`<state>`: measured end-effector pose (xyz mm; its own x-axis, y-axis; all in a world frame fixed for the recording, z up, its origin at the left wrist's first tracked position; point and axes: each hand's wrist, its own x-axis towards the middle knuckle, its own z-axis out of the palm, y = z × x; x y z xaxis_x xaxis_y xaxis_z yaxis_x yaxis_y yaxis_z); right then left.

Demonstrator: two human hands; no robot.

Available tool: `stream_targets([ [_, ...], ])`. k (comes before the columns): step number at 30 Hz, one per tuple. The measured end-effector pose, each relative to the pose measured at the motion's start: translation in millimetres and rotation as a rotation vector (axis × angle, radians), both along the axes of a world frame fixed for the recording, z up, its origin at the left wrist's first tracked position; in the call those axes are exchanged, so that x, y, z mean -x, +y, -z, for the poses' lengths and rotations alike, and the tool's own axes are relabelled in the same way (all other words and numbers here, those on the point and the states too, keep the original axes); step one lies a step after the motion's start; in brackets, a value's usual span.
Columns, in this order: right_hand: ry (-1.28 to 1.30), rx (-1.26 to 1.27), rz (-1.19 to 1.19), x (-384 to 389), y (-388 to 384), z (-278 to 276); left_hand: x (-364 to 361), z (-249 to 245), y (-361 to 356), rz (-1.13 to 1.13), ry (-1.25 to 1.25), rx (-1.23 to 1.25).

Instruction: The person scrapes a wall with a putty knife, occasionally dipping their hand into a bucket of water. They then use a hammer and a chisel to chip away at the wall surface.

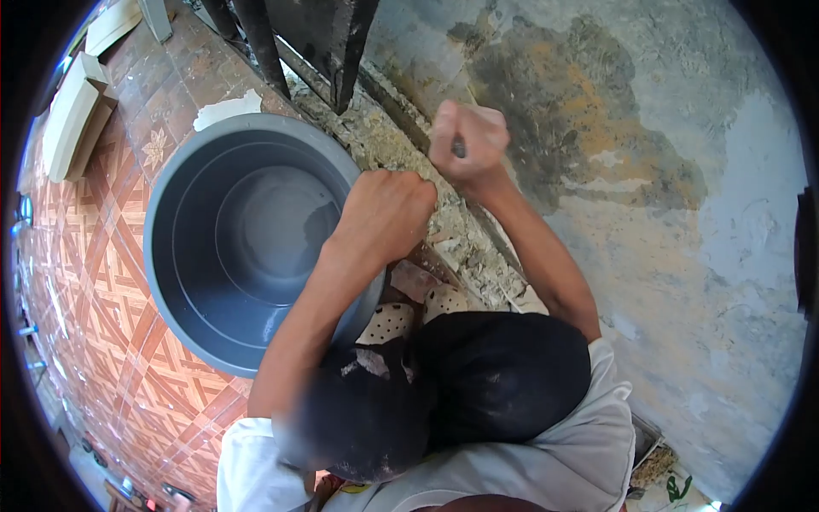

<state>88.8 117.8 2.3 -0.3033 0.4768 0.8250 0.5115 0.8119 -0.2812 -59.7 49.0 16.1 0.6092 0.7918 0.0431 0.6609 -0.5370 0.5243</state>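
My left hand (388, 213) is closed in a fist at the right side of a large grey plastic tub (256, 125), over the rough ledge. Its fingers curl downward, hidden under the knuckles. Up and to the right, my right hand (469, 141) is also curled in a fist, a little smeared by motion, with a small dark gap among its fingers. It is over the edge of the ledge, beside the stained concrete. I cannot tell what either fist holds. The tub stands upright with a wet-looking bottom. A crumbly strip of broken mortar (478, 264) runs below both hands.
Patterned reddish tiles (119, 290) lie to the left, with cream-coloured pieces (77, 119) at upper left. Dark metal posts (345, 68) rise at the top. Grey concrete (682, 264) with dark, damp-looking stains spreads to the right. My knees and spotted light shoes (386, 323) are below.
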Motion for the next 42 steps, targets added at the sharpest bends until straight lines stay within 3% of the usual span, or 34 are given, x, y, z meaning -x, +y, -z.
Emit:
stream_targets([
  [16, 0.024, 0.041, -0.041, 8, 6, 4, -4, 0, 0, -0.014, 0.012, 0.001],
  [20, 0.021, -0.119, -0.089, 3, 8, 7, -1, 3, -2, -0.009, 0.029, 0.008],
  [21, 0.007, -0.025, -0.085, 11, 3, 5, -2, 3, 1, -0.01, 0.027, 0.0],
  [25, 0.106, -0.081, -0.027, 16, 2, -23, -1, -3, 5, 0.007, 0.077, 0.012],
  [28, 0.017, 0.04, -0.072, 7, 14, -3, -3, -3, 4, 0.006, 0.068, 0.011],
  [33, 0.1, -0.131, -0.067, 18, 11, -15, -2, -3, 3, 0.016, 0.081, 0.024],
  [36, 0.036, 0.022, -0.025, 11, 21, -2, -3, -1, 2, 0.02, 0.101, 0.025],
  [42, 0.055, -0.024, -0.082, 21, 10, -11, -3, -1, 2, 0.016, 0.087, 0.022],
])
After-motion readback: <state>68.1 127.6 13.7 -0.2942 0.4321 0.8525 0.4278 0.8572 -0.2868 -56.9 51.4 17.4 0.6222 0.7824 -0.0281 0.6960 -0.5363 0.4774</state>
